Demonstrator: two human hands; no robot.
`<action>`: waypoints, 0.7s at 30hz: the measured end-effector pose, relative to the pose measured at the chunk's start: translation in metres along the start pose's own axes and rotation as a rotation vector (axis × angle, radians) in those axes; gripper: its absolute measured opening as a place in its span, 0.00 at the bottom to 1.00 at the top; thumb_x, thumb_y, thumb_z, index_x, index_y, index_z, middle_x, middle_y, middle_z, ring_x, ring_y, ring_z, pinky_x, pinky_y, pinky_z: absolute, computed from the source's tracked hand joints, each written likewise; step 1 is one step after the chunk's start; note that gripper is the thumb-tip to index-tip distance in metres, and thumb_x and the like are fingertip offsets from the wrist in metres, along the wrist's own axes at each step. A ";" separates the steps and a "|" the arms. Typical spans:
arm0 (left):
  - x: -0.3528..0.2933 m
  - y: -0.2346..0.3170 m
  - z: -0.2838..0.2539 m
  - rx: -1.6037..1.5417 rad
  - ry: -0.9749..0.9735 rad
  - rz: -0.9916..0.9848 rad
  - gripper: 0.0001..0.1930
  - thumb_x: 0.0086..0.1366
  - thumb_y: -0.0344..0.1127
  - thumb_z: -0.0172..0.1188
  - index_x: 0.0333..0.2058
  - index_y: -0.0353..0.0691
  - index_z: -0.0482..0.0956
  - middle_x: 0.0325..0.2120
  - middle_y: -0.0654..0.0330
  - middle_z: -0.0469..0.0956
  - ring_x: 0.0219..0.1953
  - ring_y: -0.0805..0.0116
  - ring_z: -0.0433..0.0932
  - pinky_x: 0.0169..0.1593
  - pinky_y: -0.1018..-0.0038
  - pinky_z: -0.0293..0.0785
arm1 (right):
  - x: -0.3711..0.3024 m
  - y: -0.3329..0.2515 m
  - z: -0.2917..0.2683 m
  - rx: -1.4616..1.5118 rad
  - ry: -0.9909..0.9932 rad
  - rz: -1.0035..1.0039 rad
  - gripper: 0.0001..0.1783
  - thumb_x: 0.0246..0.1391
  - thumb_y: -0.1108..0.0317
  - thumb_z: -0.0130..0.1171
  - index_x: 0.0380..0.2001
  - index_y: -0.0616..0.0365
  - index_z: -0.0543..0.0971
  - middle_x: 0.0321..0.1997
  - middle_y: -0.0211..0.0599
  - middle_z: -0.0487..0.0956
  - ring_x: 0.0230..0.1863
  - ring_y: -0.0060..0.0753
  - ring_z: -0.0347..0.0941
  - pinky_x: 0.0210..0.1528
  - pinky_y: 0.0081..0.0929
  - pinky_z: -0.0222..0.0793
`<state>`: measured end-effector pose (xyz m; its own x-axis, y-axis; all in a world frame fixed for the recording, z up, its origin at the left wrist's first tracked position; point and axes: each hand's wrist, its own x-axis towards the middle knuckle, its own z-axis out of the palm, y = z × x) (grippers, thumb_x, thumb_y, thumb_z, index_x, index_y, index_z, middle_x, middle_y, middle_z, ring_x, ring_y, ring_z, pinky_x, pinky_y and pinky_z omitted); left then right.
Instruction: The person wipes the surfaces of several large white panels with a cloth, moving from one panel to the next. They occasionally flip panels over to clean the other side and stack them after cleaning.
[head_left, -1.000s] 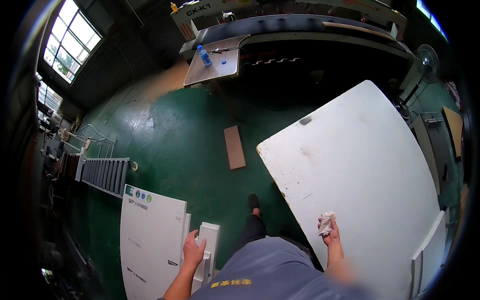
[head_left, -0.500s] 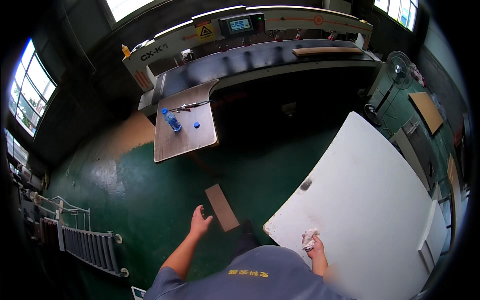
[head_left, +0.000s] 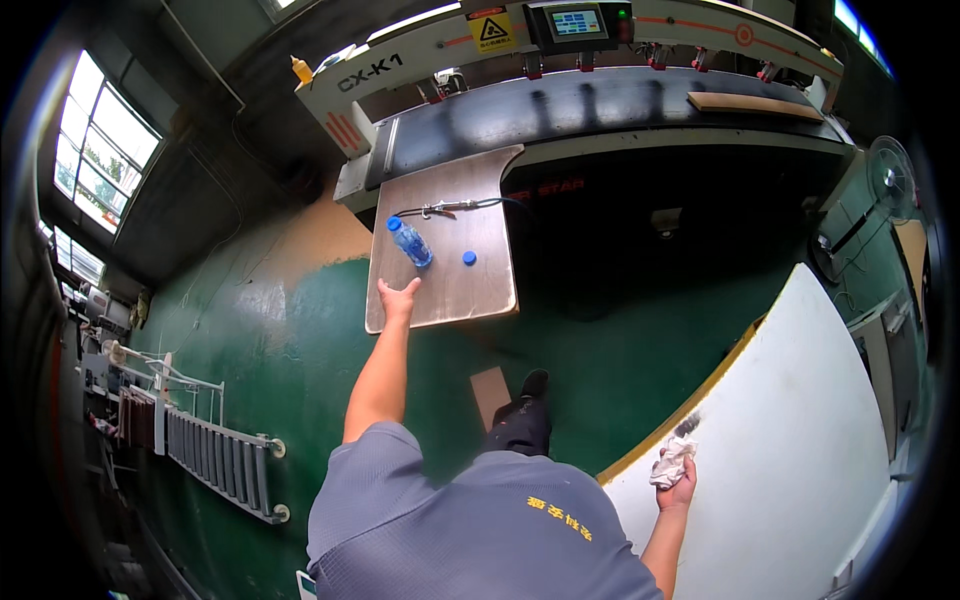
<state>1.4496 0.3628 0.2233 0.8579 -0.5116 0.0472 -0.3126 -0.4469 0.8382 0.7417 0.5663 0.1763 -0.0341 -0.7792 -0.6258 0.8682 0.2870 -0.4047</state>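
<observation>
My left hand (head_left: 399, 297) reaches out over the near edge of a brown wooden side table (head_left: 460, 300), fingers apart and holding nothing. Just beyond it stands a clear water bottle (head_left: 410, 243) with a blue cap and label; a small gap shows between them. A loose blue bottle cap (head_left: 469, 258) lies to the right of the bottle. Behind both, an air blow gun (head_left: 447, 208) with a dark hose rests on the tabletop. In my right hand (head_left: 679, 488) is a crumpled white rag (head_left: 675, 462), held over the white board table.
A long machine (head_left: 600, 110) with a black bed and a screen spans the back. The white board table (head_left: 790, 430) fills the right, with a standing fan (head_left: 888, 178) beyond it. A roller conveyor (head_left: 222, 455) stands at left. A brown board (head_left: 490, 395) lies by my foot.
I have stepped forward toward the side table. My left arm has stretched from over the floor to near the bottle. My right hand still grips the rag, now nearer the dark smudge.
</observation>
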 end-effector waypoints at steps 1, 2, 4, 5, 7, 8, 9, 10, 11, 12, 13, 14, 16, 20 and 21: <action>0.027 -0.002 0.012 -0.016 0.045 0.011 0.62 0.45 0.47 0.82 0.70 0.31 0.50 0.68 0.39 0.60 0.68 0.44 0.63 0.70 0.58 0.60 | 0.015 0.006 0.012 -0.023 -0.004 -0.022 0.24 0.67 0.57 0.47 0.63 0.50 0.70 0.54 0.38 0.81 0.48 0.40 0.81 0.42 0.42 0.80; 0.046 -0.002 0.033 -0.029 0.073 0.019 0.62 0.44 0.46 0.83 0.70 0.32 0.50 0.68 0.40 0.60 0.68 0.45 0.63 0.70 0.58 0.60 | 0.036 0.004 0.036 -0.078 -0.027 -0.055 0.25 0.67 0.57 0.47 0.64 0.50 0.70 0.54 0.38 0.81 0.48 0.39 0.81 0.41 0.40 0.80; 0.090 0.006 0.064 -0.046 0.139 0.046 0.63 0.42 0.42 0.84 0.71 0.34 0.49 0.68 0.42 0.59 0.68 0.48 0.63 0.70 0.58 0.59 | 0.069 0.013 0.082 -0.143 -0.050 -0.098 0.24 0.67 0.58 0.47 0.64 0.51 0.69 0.54 0.37 0.81 0.47 0.37 0.81 0.40 0.37 0.80; 0.105 0.009 0.087 -0.098 0.151 0.065 0.61 0.42 0.41 0.84 0.70 0.34 0.52 0.66 0.44 0.62 0.66 0.49 0.65 0.68 0.58 0.62 | 0.068 0.014 0.115 -0.168 -0.023 -0.119 0.24 0.67 0.60 0.47 0.64 0.52 0.69 0.54 0.37 0.81 0.47 0.36 0.80 0.40 0.36 0.80; 0.106 0.004 0.122 -0.150 0.091 0.079 0.56 0.43 0.37 0.83 0.68 0.36 0.57 0.62 0.48 0.68 0.62 0.53 0.70 0.65 0.59 0.66 | 0.089 0.013 0.172 -0.198 0.019 -0.081 0.24 0.68 0.61 0.50 0.64 0.54 0.70 0.52 0.37 0.82 0.42 0.33 0.81 0.37 0.33 0.80; 0.111 0.000 0.125 -0.232 0.030 0.036 0.51 0.44 0.36 0.83 0.64 0.36 0.61 0.58 0.51 0.72 0.58 0.56 0.73 0.62 0.60 0.69 | 0.096 0.016 0.204 -0.262 0.020 -0.085 0.24 0.68 0.61 0.50 0.64 0.54 0.69 0.50 0.38 0.82 0.42 0.32 0.82 0.37 0.33 0.80; 0.121 -0.009 0.116 -0.321 -0.030 -0.006 0.45 0.45 0.34 0.82 0.61 0.37 0.66 0.54 0.55 0.75 0.54 0.59 0.76 0.59 0.60 0.72 | 0.102 0.019 0.239 -0.295 -0.021 -0.098 0.25 0.68 0.61 0.50 0.65 0.57 0.69 0.49 0.39 0.82 0.42 0.32 0.81 0.37 0.32 0.80; 0.132 -0.013 0.110 -0.280 0.003 -0.025 0.36 0.47 0.31 0.80 0.55 0.39 0.71 0.49 0.59 0.79 0.48 0.64 0.78 0.54 0.62 0.76 | 0.112 0.018 0.265 -0.331 -0.105 -0.077 0.26 0.68 0.63 0.50 0.66 0.60 0.67 0.51 0.40 0.81 0.45 0.32 0.81 0.44 0.32 0.79; 0.135 -0.008 0.114 -0.390 -0.127 -0.001 0.37 0.48 0.29 0.80 0.56 0.40 0.71 0.49 0.59 0.78 0.50 0.64 0.78 0.56 0.64 0.75 | 0.120 0.016 0.297 -0.330 -0.099 -0.102 0.26 0.68 0.66 0.51 0.67 0.62 0.66 0.54 0.40 0.80 0.49 0.32 0.80 0.51 0.30 0.77; 0.125 0.005 0.121 -0.204 -0.153 0.146 0.38 0.48 0.28 0.79 0.57 0.40 0.70 0.48 0.59 0.78 0.50 0.65 0.78 0.57 0.66 0.74 | 0.130 0.010 0.317 -0.312 -0.114 -0.097 0.26 0.69 0.67 0.51 0.67 0.63 0.65 0.57 0.39 0.79 0.54 0.32 0.79 0.56 0.29 0.74; 0.116 0.033 0.135 -0.029 -0.164 0.308 0.38 0.48 0.27 0.79 0.58 0.40 0.70 0.48 0.59 0.78 0.50 0.65 0.78 0.57 0.68 0.74 | 0.140 0.002 0.341 -0.290 -0.114 -0.138 0.27 0.70 0.66 0.49 0.68 0.63 0.65 0.60 0.39 0.77 0.57 0.31 0.77 0.58 0.28 0.73; 0.108 0.067 0.151 -0.096 -0.276 0.361 0.39 0.48 0.27 0.79 0.59 0.40 0.69 0.48 0.59 0.78 0.50 0.65 0.77 0.57 0.68 0.74 | 0.151 -0.005 0.359 -0.301 -0.128 -0.163 0.27 0.71 0.65 0.48 0.68 0.64 0.64 0.62 0.39 0.76 0.60 0.30 0.75 0.61 0.27 0.71; 0.070 0.127 0.183 -0.203 -0.510 0.445 0.40 0.48 0.27 0.79 0.60 0.40 0.69 0.48 0.59 0.78 0.50 0.65 0.77 0.58 0.68 0.73 | 0.174 -0.027 0.393 -0.308 -0.269 -0.242 0.26 0.73 0.61 0.44 0.68 0.63 0.65 0.63 0.38 0.76 0.61 0.29 0.74 0.63 0.27 0.69; -0.032 0.259 0.268 -0.397 -1.005 0.477 0.35 0.46 0.28 0.78 0.55 0.40 0.72 0.45 0.60 0.76 0.48 0.66 0.77 0.54 0.69 0.74 | 0.219 -0.069 0.438 -0.274 -0.350 -0.312 0.26 0.74 0.61 0.43 0.68 0.63 0.66 0.62 0.38 0.76 0.60 0.28 0.74 0.63 0.26 0.67; -0.053 0.280 0.296 -0.441 -1.155 0.452 0.35 0.45 0.29 0.78 0.54 0.39 0.73 0.45 0.59 0.76 0.47 0.66 0.77 0.53 0.69 0.75 | 0.232 -0.082 0.449 -0.310 -0.355 -0.355 0.26 0.74 0.61 0.42 0.67 0.64 0.66 0.62 0.38 0.76 0.60 0.28 0.74 0.63 0.26 0.67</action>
<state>1.1961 0.0478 0.2945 -0.1956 -0.9786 0.0641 -0.1315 0.0909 0.9871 0.8849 0.1124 0.3635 -0.0820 -0.9809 -0.1763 0.6472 0.0821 -0.7579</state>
